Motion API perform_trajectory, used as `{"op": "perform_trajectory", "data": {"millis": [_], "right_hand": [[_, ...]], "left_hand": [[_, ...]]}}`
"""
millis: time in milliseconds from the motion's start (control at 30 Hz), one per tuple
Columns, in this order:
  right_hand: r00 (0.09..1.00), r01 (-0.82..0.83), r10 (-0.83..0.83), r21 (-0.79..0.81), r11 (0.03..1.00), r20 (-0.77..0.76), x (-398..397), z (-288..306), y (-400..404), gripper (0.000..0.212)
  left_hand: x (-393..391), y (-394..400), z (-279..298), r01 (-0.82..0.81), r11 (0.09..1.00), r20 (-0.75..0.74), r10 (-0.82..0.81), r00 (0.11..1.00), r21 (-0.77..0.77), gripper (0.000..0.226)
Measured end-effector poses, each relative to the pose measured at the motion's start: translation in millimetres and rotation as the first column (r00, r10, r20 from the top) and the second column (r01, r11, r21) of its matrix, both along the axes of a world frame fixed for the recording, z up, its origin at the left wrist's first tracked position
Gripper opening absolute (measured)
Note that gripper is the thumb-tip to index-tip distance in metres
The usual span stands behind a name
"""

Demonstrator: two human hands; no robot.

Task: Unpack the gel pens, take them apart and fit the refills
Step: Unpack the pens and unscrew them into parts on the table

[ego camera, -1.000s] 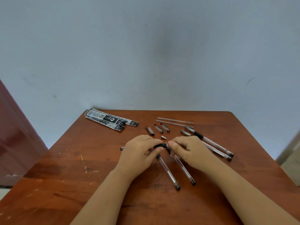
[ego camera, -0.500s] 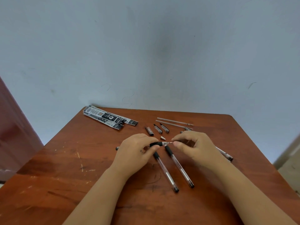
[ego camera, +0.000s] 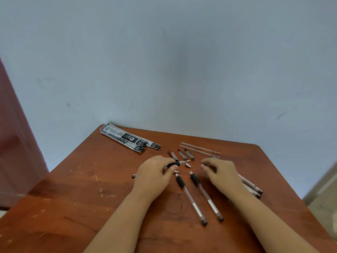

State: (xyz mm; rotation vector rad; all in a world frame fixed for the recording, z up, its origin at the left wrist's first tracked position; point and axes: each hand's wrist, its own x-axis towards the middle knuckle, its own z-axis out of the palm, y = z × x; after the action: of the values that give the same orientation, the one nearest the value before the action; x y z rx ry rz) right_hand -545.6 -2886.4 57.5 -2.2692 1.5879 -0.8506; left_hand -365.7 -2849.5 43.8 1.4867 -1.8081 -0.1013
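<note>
I see my left hand (ego camera: 154, 175) near the centre of the frame, fingers curled round a gel pen (ego camera: 177, 163) at its black grip, the pointed tip sticking out toward the right and the far end of the barrel showing past the wrist on the left. My right hand (ego camera: 221, 173) hovers just right of centre, apart from that pen, its fingers loosely curled with thumb and forefinger close together; it is blurred and I cannot tell whether they pinch some small part. Below the hands, two more pens (ego camera: 198, 196) lie side by side on the wooden table (ego camera: 73, 207), black grips toward the top, barrels slanting to the lower right. Three caps (ego camera: 182, 155) lie in a row just above the hands, with a small tip piece (ego camera: 188, 165) beside the held pen's point. Two clear refills (ego camera: 199, 149) lie parallel toward the upper right. The empty packaging (ego camera: 127, 138) sits at the table's upper left corner. Further pens (ego camera: 252, 188) poke out from under my right wrist.
</note>
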Motion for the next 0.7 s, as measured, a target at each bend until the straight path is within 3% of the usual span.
{"op": "perform_trajectory", "data": {"millis": [233,467,700], "right_hand": [[0.971,0.076,-0.078,-0.018,0.997,-0.227,21,-3,-21,0.027],[0.977,0.072,-0.090,-0.100,0.992,-0.192,20,-20,-28,0.022],[0.976,0.068,-0.081,-0.068,0.995,-0.203,20,-21,-30,0.027]], "left_hand": [[2,-1,0,-0.013,1.000,-0.011,0.013,1.000,-0.013,0.027],[2,-4,-1,-0.026,1.000,0.017,0.026,1.000,0.000,0.028],[1,-7,-1,-0.035,0.999,0.064,0.033,0.997,0.023,0.028]]}}
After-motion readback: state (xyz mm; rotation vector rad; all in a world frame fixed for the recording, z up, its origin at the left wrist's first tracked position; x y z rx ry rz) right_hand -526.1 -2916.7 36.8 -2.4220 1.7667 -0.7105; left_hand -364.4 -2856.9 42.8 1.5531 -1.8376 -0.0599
